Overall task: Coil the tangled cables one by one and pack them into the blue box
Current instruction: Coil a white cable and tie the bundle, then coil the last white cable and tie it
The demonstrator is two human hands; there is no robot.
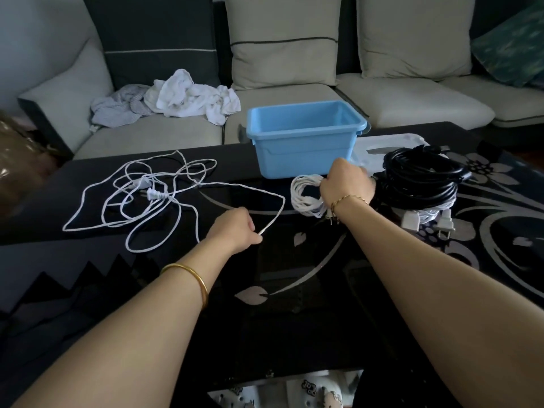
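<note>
Coiling in hand: right hand [347, 184] fingers clenched round the white coil [306, 195], held just near of the blue box [303, 142]. Left hand [235, 231] pinches the loose strand [276, 213], near-left of the coil. Uncoiled tangle [153, 195] lies on the desk [294, 275] further left, slack running left-right; left hand nearer it, right hand nearer the box
</note>
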